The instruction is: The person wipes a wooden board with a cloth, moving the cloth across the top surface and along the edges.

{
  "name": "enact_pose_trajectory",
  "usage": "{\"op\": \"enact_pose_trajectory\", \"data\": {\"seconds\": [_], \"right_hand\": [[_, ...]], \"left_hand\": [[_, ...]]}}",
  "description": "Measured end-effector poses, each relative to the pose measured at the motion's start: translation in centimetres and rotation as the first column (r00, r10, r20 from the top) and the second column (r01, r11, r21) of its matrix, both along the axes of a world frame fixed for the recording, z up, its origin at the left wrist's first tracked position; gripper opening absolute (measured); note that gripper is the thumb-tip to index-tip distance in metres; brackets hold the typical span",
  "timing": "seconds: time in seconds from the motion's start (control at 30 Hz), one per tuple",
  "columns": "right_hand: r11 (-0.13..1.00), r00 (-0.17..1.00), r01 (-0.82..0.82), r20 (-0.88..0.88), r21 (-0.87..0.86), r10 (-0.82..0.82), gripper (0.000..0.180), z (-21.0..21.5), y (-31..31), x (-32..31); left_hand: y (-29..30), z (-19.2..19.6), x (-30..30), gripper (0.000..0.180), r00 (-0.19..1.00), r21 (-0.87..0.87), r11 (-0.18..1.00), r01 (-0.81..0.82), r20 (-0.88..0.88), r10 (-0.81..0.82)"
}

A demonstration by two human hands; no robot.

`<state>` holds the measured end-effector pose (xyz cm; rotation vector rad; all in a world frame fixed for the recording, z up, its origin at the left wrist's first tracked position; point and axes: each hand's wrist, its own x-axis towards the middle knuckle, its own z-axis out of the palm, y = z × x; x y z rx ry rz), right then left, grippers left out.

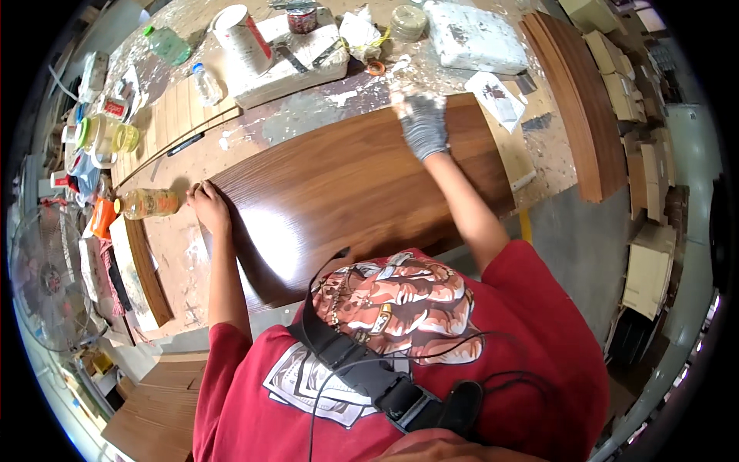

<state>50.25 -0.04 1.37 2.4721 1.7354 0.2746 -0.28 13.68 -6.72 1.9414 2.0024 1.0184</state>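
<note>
A long dark brown wood-grain board [346, 185] lies in front of me across the worktable, its glossy face reflecting light at the left end. My left hand [208, 208] is bare and closed around the board's left end near the far corner. My right hand [422, 127], in a grey glove with pale, stained fingertips, lies over the board's far edge, right of the middle. Its fingers look stretched out, with nothing visible in them. Beside my left hand, a bottle of yellowish liquid [150, 204] lies on the table.
Behind the board stand a white can [242, 38], a paint-smeared white block [473, 37], a green bottle [167, 46] and a small clear bottle [206, 85]. Stacked brown boards [581, 108] line the right side. A fan [54, 277] stands at left; cardboard boxes [647, 262] are at right.
</note>
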Motion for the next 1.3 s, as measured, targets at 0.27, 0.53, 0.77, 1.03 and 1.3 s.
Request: {"op": "enact_pose_trajectory", "data": {"seconds": [0.27,0.53,0.77,1.03,1.3], "right_hand": [[0.947,0.971,-0.148,-0.14,0.286,0.194,0.034,1.0,1.0,-3.8],[0.892,0.96,0.257,-0.207,0.371,-0.19,0.058,-4.1,-3.9,14.4],[0.796,0.783,0.49,-0.58,0.356,-0.223,0.049,-3.4,-0.7,18.4],[0.766,0.566,0.336,-0.768,0.548,0.301,0.035,-0.3,-1.8,24.2],[0.433,0.473,0.616,-0.749,0.658,0.465,0.033,11.4,-8.0,19.5]], "left_hand": [[1.8,0.3,-1.1,0.052,0.992,-0.068,0.99,-0.123,-0.034,0.121],[2.7,1.9,1.4,0.065,0.972,-0.184,0.964,-0.194,-0.172,0.163],[2.3,3.4,-0.4,0.067,0.97,-0.321,0.919,-0.228,0.008,0.243],[-2.2,8.0,-6.2,0.043,0.832,-0.279,0.958,0.07,0.545,0.098],[-7.7,19.1,-7.1,0.033,0.505,-0.116,0.966,0.232,0.863,-0.017]]}}
